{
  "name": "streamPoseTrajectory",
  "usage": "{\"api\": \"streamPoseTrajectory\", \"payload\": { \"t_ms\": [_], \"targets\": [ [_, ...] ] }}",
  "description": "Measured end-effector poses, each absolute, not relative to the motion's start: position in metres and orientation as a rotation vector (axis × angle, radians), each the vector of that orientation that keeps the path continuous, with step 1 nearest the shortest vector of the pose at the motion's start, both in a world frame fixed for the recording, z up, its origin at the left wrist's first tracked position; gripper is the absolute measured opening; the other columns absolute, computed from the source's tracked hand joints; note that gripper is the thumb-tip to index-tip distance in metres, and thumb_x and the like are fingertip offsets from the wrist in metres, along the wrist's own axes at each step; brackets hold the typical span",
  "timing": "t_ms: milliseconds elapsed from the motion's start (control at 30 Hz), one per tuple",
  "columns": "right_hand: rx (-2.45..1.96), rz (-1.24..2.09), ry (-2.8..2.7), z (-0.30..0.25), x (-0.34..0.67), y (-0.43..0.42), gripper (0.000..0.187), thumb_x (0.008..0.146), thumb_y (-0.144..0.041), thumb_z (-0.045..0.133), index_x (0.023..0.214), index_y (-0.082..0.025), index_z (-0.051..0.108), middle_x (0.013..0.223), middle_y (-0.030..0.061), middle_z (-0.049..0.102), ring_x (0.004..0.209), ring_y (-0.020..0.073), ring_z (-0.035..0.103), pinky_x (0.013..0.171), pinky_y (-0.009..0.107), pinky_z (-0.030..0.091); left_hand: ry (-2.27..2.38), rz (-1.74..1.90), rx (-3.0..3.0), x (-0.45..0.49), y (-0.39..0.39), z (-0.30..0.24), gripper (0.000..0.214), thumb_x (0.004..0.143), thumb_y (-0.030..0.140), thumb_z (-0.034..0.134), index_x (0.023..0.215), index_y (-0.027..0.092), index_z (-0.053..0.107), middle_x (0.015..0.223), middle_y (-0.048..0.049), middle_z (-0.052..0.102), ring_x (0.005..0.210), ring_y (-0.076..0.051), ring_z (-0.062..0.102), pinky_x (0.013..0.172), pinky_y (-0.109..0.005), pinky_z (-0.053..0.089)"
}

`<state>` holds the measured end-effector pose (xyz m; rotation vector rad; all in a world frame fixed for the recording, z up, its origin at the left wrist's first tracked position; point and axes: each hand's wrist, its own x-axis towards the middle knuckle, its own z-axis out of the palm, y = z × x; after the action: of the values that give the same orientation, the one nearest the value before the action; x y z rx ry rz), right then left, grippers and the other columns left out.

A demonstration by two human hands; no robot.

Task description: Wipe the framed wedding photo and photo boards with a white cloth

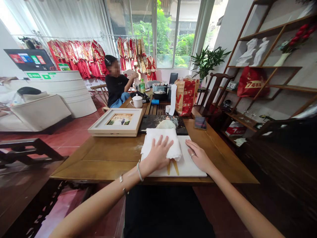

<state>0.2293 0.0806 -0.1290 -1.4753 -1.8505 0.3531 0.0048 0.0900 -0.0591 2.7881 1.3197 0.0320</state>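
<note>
A white board (192,169) with gold marks lies flat on the wooden table in front of me. On its left part rests a folded white cloth (151,138). My left hand (158,152) lies over the cloth with its fingers spread and pressed down on it. Beside the cloth, my right hand (198,156) rests on the right part of the board, its fingers stretched out and touching the surface. Just behind the cloth a pale rounded object (166,124) shows, partly covered. A dark printed panel (148,123) lies beyond the board.
To the left on the table (99,158) lies a framed photo (139,123). Farther back stand a lidded white cup (137,101), a red and tan paper bag (184,99) and a green bottle (142,86). A person (116,87) sits at the far left side.
</note>
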Motion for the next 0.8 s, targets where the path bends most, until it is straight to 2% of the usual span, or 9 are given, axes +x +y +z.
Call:
{"api": "streamPoseTrajectory", "payload": {
  "t_ms": [167, 267, 367, 567, 700, 800],
  "targets": [
    [-1.436, 0.340, -1.821, -0.141, 0.232, 0.092, 0.039, 0.088, -0.026, 0.043, 0.124, -0.021, 0.059, 0.135, 0.0088, 0.054, 0.130, 0.0249, 0.044, 0.112, 0.050, 0.031, 1.287, -0.017, 2.775, -0.011, 0.024, -0.075, 0.098, 0.061, 0.021, 0.059, 0.148, 0.019, 0.014, 0.156, -0.0125, 0.003, 0.140, -0.038, -0.008, 0.109, -0.062, 0.002],
    [-1.422, 0.343, -1.809, -0.144, 0.233, 0.095, 0.039, 0.088, -0.026, 0.044, 0.123, -0.021, 0.059, 0.135, 0.0085, 0.055, 0.130, 0.0248, 0.044, 0.112, 0.050, 0.030, 1.223, 0.029, 2.779, -0.016, 0.003, -0.080, 0.102, 0.059, 0.024, 0.060, 0.148, 0.021, 0.011, 0.156, -0.0100, -0.002, 0.139, -0.036, -0.012, 0.109, -0.061, -0.002],
    [-1.429, 0.357, -1.805, -0.142, 0.233, 0.093, 0.039, 0.088, -0.027, 0.044, 0.123, -0.021, 0.060, 0.135, 0.0091, 0.055, 0.130, 0.0252, 0.044, 0.112, 0.049, 0.029, 1.275, 0.047, 2.726, -0.016, 0.013, -0.076, 0.097, 0.061, 0.021, 0.059, 0.148, 0.023, 0.016, 0.156, -0.0077, 0.006, 0.141, -0.034, -0.005, 0.111, -0.058, 0.002],
    [-1.451, 0.365, -1.822, -0.141, 0.233, 0.085, 0.040, 0.088, -0.026, 0.042, 0.124, -0.018, 0.058, 0.136, 0.0114, 0.054, 0.131, 0.0257, 0.043, 0.112, 0.051, 0.029, 1.405, 0.191, 2.761, -0.019, 0.092, -0.075, 0.072, 0.074, 0.026, 0.053, 0.143, 0.024, 0.032, 0.152, -0.0058, 0.025, 0.141, -0.030, 0.014, 0.111, -0.052, 0.014],
    [-1.437, 0.363, -1.819, -0.145, 0.234, 0.085, 0.040, 0.088, -0.026, 0.042, 0.124, -0.019, 0.058, 0.136, 0.0108, 0.054, 0.131, 0.0258, 0.043, 0.112, 0.051, 0.029, 1.481, 0.276, 2.796, -0.026, 0.130, -0.083, 0.068, 0.079, 0.031, 0.050, 0.143, 0.019, 0.032, 0.151, -0.0074, 0.028, 0.139, -0.030, 0.019, 0.110, -0.050, 0.018],
    [-1.432, 0.363, -1.820, -0.148, 0.233, 0.087, 0.040, 0.088, -0.026, 0.043, 0.125, -0.021, 0.058, 0.136, 0.0093, 0.054, 0.131, 0.0254, 0.044, 0.112, 0.051, 0.029, 1.463, 0.226, 2.808, -0.030, 0.133, -0.086, 0.070, 0.077, 0.025, 0.049, 0.144, 0.017, 0.029, 0.152, -0.0077, 0.025, 0.140, -0.030, 0.017, 0.110, -0.049, 0.018]
  ]
}}
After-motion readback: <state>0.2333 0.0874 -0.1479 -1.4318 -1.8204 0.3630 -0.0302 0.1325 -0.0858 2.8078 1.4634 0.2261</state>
